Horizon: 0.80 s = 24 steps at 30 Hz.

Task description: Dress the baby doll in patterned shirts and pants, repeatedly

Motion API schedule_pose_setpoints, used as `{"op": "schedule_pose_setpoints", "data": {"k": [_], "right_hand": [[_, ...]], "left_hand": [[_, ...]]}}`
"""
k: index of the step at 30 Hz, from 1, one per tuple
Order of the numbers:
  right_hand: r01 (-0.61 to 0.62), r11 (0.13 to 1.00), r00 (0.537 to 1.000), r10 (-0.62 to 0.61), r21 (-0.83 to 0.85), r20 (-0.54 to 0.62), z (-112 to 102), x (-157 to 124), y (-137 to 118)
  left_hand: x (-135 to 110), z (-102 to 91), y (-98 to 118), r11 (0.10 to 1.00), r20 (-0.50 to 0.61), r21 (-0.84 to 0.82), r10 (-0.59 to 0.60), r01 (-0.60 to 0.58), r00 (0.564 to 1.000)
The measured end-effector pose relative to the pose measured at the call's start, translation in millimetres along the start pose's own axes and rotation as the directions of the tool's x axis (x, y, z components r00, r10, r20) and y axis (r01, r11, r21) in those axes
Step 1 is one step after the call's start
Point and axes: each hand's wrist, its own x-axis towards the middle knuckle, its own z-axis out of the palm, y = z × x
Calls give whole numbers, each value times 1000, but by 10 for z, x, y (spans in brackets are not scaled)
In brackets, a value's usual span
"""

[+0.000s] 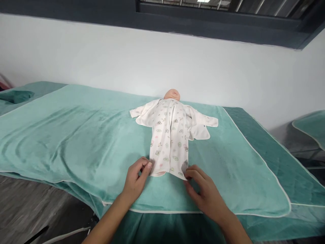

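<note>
A baby doll (172, 94) lies on its back on a teal towel (76, 135), dressed in a white printed romper (170, 135) with sleeves spread to both sides. My left hand (135, 181) pinches the bottom left hem of the romper between thumb and fingers. At the bottom right hem, my right hand (203, 191) has its fingertips curled onto the cloth. Both hands are at the doll's foot end, near the table's front edge.
The towel covers a table (291, 162) with a darker teal cover, set against a white wall. A second teal-covered table (312, 125) stands at the right. A folded teal cloth (15, 96) lies at far left. Grey floor shows below left.
</note>
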Motion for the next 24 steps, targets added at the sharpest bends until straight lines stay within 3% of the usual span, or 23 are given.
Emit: {"op": "schedule_pose_setpoints", "data": {"k": [4,8,10,12,14,16,20,24], "right_hand": [[-89,995,991,84,47,103,0,0,131],[-152,987,988,153,46,-26,-15,153,401],[-157,984,975,142,-81,-168,6,314,628],[-131,956,967,64,-262,-248,44,505,863],[-92,905,969,-14,-415,-246,79,689,1032],[-88,839,967,-57,-538,-247,97,835,1101],[-117,736,962,-85,-667,-261,85,992,1055],[-51,763,986,-64,-644,-155,68,1089,1072]], "left_hand": [[131,-21,-5,961,-79,-211,-202,182,976],[400,-63,-42,940,-135,-263,-258,217,957],[584,-70,-107,981,-161,-101,-180,165,971],[784,-58,-186,985,-142,167,-25,49,990],[981,-32,-259,908,-69,411,119,-80,991],[1162,-1,-313,808,2,568,186,-154,982],[1478,51,-362,704,124,665,226,-250,966],[1740,107,-351,729,357,545,246,-414,901]]}}
